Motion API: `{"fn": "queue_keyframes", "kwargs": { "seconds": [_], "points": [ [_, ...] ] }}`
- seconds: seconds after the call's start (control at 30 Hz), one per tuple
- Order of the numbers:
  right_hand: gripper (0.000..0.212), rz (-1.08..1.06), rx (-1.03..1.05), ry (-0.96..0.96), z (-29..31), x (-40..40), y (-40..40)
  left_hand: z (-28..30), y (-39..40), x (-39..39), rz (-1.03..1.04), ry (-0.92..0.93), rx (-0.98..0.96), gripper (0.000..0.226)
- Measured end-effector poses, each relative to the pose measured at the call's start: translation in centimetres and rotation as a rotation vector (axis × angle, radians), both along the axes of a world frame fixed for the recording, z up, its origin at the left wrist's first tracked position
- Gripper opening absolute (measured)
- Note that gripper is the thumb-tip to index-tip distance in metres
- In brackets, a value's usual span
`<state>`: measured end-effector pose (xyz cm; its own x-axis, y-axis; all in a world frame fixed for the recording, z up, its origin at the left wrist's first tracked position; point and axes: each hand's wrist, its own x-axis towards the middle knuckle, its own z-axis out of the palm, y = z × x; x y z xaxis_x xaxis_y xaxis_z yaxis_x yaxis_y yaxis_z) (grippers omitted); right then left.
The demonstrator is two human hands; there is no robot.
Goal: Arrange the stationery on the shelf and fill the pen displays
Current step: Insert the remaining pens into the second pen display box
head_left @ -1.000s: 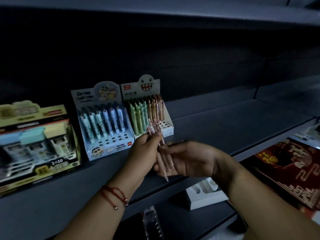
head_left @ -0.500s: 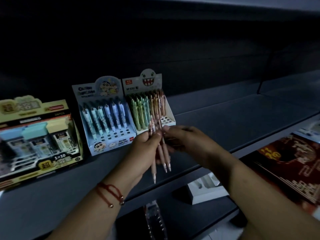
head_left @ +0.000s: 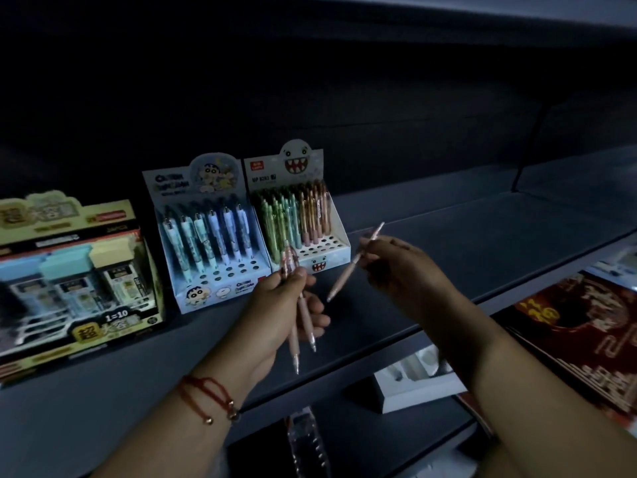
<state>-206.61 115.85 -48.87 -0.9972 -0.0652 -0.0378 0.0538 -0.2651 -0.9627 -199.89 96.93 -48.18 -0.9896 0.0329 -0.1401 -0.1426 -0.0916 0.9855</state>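
Note:
My left hand (head_left: 282,305) grips two pink pens (head_left: 303,326), tips pointing down, in front of the shelf. My right hand (head_left: 400,270) pinches a single pink pen (head_left: 348,270), held slanted with its tip down-left. Behind them stands the monster-face pen display (head_left: 331,250), filled with green and orange pens at the back and showing empty holes in its front rows. To its left stands the blue cartoon pen display (head_left: 213,288) with one row of blue pens and empty holes below.
A yellow box of stationery packs (head_left: 76,288) stands at the far left of the grey shelf (head_left: 465,243). Below the shelf lie a white tray (head_left: 413,388), a red printed packet (head_left: 579,326) and a clear plastic bottle (head_left: 306,443).
My right hand has drawn one pen out of the bundle and moved it right and up. My left hand keeps the other two pens.

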Motion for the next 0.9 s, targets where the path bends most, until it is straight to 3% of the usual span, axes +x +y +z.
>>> {"fn": "queue_keyframes", "kwargs": {
  "seconds": [0.27,0.53,0.9],
  "points": [
    [0.008,-0.338,-0.041,0.064,0.3,-4.0,-0.1,0.2,-0.9,-1.4,0.115,-0.014,0.023,0.025],
    [0.009,-0.453,0.343,0.242,0.7,-8.1,-2.8,0.4,-1.6,-2.8,0.141,-0.028,0.059,0.017],
    [0.005,-0.380,0.766,0.373,0.0,-10.7,-4.7,0.5,-2.6,-3.0,0.121,-0.004,0.084,0.019]
  ]
}}
